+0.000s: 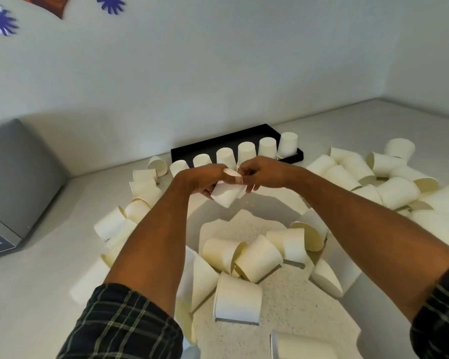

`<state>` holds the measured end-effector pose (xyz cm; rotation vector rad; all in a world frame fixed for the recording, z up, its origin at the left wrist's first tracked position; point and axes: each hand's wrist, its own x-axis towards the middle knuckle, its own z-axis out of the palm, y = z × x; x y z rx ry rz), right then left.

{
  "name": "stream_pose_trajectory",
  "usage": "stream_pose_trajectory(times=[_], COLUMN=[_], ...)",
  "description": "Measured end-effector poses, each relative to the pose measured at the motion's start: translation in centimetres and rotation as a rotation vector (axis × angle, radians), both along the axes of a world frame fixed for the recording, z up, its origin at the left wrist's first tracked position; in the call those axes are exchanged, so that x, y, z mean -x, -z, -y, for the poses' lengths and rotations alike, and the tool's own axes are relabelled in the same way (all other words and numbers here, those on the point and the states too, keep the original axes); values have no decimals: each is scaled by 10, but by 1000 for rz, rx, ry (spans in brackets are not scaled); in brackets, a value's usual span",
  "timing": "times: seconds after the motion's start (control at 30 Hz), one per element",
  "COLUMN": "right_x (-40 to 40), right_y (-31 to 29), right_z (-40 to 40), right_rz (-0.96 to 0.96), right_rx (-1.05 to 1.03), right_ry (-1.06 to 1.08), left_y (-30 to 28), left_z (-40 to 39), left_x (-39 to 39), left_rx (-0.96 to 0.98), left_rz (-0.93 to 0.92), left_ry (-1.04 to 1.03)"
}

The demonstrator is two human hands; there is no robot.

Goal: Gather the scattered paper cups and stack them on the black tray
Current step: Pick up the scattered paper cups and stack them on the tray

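Centrally, both hands meet over the counter: left hand and right hand are closed together on one tilted cup. At 12 o'clock the tray carries a row of upturned cups along its near edge. Loose cups ring the bare patch at 6 o'clock; forearms hide several, and the lowest is cut off.

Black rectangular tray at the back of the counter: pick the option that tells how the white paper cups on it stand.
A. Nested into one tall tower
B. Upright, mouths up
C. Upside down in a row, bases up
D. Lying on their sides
C: the white paper cups on the black rectangular tray stand in a row with their closed narrow bases up and wide mouths down.
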<state>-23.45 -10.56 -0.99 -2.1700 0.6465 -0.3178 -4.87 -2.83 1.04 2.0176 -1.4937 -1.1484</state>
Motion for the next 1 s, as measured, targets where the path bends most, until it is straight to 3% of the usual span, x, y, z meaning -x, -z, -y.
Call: stream_pose_trajectory(times=[0.13, 0.23, 0.3, 0.4, 0.53, 0.8, 0.87, 1.0], right_x=[34, 61, 74, 87, 94, 72, 67, 62], right_y=[-7, -18, -22, -15, 0, 5, 8, 13], right_z=[19, 31, 34, 38, 42, 45, 43, 45], right_rz=[-52, -443, -672, -799, -745, -294, -324, -573], right_rx=[181, 489, 519, 447, 422, 390, 500, 590], right_ry=[204, 212, 203, 186, 150, 143, 181, 256], left_y=[3, 9, 15, 21, 25, 29, 31, 32], left_z=[14, 20, 22, 26, 29, 27, 27, 26], left_x=[14, 22, 25, 26, 25, 24, 24, 24], left_rx=[98, 116, 138, 156, 145, 178, 209, 328], left_rz=[104, 215, 263, 296, 318, 351, 376, 389], left_ry=[47, 96, 116, 136, 161, 168, 163, 86])
